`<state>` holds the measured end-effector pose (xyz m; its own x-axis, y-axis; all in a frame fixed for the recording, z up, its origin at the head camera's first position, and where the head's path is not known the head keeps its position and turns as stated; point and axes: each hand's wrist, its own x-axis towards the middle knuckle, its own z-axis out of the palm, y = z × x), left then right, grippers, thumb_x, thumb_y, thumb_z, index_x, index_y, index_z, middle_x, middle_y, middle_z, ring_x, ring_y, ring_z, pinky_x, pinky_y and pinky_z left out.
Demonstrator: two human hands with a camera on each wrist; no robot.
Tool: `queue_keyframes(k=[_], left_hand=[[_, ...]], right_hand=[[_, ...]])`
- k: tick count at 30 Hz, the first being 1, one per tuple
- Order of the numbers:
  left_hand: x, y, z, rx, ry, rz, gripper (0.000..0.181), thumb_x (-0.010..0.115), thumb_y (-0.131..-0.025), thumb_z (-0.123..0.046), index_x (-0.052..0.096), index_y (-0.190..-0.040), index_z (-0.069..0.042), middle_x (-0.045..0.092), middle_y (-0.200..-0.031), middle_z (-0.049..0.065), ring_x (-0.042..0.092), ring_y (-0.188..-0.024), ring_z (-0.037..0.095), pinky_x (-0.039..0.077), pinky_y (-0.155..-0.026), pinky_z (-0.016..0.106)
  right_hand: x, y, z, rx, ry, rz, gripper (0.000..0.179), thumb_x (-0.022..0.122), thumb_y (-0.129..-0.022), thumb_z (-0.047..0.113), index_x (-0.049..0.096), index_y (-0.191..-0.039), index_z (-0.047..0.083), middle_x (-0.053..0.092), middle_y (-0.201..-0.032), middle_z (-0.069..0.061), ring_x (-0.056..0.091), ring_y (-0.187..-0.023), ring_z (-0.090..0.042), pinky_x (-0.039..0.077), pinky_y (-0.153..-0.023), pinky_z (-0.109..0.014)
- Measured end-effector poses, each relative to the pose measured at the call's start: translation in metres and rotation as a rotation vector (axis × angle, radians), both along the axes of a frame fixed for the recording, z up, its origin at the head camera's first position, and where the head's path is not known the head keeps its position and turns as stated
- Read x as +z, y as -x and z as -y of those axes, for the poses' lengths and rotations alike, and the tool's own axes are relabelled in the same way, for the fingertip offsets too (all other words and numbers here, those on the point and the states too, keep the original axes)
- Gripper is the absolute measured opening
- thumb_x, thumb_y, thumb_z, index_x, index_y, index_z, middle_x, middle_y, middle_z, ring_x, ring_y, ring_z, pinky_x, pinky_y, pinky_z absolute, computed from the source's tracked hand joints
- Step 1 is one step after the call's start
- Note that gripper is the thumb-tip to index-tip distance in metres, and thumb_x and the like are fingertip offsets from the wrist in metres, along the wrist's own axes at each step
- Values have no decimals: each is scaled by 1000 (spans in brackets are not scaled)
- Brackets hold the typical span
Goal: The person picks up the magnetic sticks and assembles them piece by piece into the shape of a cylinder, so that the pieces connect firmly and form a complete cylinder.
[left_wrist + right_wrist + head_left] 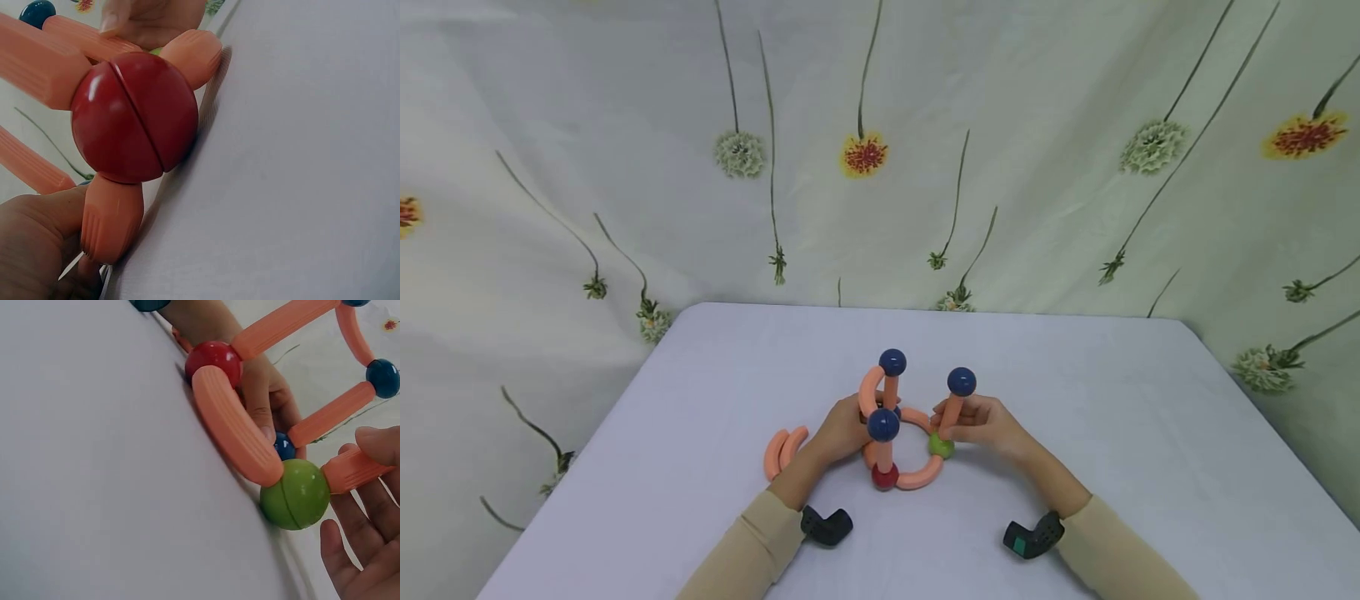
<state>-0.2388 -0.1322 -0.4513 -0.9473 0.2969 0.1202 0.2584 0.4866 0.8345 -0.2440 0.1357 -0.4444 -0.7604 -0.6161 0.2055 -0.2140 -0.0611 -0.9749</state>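
Note:
On the table stands a frame of salmon rods and coloured balls. Its base ring joins a red ball (885, 476), a green ball (942, 446) and a blue base ball (285, 446) with curved rods (921, 475). Straight rods rise from all three, each topped by a blue ball (883, 425). One curved rod (869, 390) links two of these top balls. My left hand (842, 432) reaches in from the left and grips the blue base ball, thumb against it. With thumb and fingers my right hand (988, 425) pinches the straight rod (951, 412), tilted slightly, above the green ball.
Two loose curved rods (784, 452) lie on the white table (700, 383), left of the frame beside my left forearm. Behind the table hangs a flower-patterned cloth (1022, 100). A dark device (827, 527) sits at the left wrist, another device (1033, 536) at the right.

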Motion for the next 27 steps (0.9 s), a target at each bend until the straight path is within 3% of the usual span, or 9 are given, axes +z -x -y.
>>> queue_keyframes(k=[5,11,20,27], left_hand=[[-1,-1,-1,-6,-4,-18,35,70,-89,-18,65,-123,-10,68,-115,6,61,-95,18,49,-87,43],[-3,0,-1,-15,-5,-32,36,69,-89,-16,65,-124,-9,67,-117,6,61,-96,19,50,-87,43],[-1,-1,-2,5,-3,-10,37,71,-89,-24,65,-123,-10,68,-116,5,60,-98,20,47,-92,46],[1,-1,-2,6,-11,-6,36,71,-89,-24,66,-122,-9,69,-114,5,60,-100,21,46,-94,48]], right_hand=[[-7,-5,4,-12,-75,-43,25,66,-87,-4,62,-110,-14,64,-112,-29,65,-101,-12,50,-88,-27],[-8,-8,7,-34,-114,-69,27,66,-88,-3,64,-113,-10,66,-111,-26,65,-102,-12,49,-89,-26],[-5,-14,10,-57,-171,-151,15,69,-87,2,69,-101,-3,69,-108,-17,63,-105,-15,47,-92,-27],[-4,-16,11,-60,-171,-161,14,70,-87,2,69,-100,-3,70,-106,-16,64,-102,-16,48,-91,-28]])
